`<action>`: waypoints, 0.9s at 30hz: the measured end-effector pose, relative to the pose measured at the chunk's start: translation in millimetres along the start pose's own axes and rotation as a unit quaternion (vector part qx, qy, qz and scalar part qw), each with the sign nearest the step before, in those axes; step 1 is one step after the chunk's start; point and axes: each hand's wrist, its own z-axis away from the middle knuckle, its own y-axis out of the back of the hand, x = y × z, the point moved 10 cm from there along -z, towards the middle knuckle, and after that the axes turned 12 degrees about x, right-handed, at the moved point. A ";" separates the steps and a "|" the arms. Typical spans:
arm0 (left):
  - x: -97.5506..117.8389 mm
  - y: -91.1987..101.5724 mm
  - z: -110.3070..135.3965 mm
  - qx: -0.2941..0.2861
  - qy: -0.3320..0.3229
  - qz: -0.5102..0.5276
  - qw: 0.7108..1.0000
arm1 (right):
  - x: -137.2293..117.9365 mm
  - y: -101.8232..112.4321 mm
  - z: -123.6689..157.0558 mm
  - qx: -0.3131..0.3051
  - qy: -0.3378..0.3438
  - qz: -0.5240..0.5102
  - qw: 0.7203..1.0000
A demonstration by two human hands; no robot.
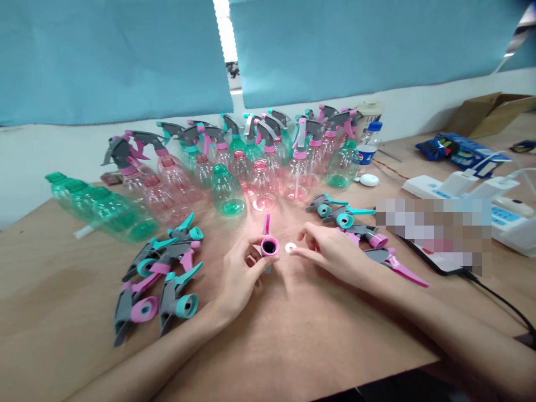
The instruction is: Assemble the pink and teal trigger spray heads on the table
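My left hand (243, 273) is closed around a spray trigger head (269, 243), its pink screw cap facing up toward me and a pink trigger sticking up behind. My right hand (329, 248) pinches a small white ring-shaped washer (290, 247) at its fingertips, just right of the cap and not touching it. Both hands hover low over the wooden table (293, 329).
Loose grey trigger heads with teal or pink caps lie left (161, 273) and right (355, 223) of my hands. Behind stand pink and green bottles (259, 167), some lying at far left (104, 206). Power strips (481, 190), a black cable and a cardboard box sit right.
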 end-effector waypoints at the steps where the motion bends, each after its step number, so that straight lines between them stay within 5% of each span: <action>1: -0.3 0.0 -0.1 0.000 0.000 -0.001 1.000 | 0.7 -0.3 -0.4 0.008 -0.001 0.004 1.000; 7: -1.8 -1.5 0.0 -0.007 -0.002 0.007 1.000 | -3.1 -17.0 0.8 -0.002 0.060 0.041 0.997; 13: -1.5 -2.7 0.4 -0.010 -0.003 0.014 1.000 | 5.8 -24.4 -1.0 -0.007 0.028 -0.020 0.999; 20: 0.6 -3.6 0.5 -0.017 -0.012 0.008 1.000 | -0.9 -26.0 -1.6 -0.038 -0.003 -0.127 0.991; 27: 0.8 -4.9 1.0 -0.020 -0.006 0.022 1.000 | -16.5 -13.5 -0.2 -0.015 0.049 -0.124 0.991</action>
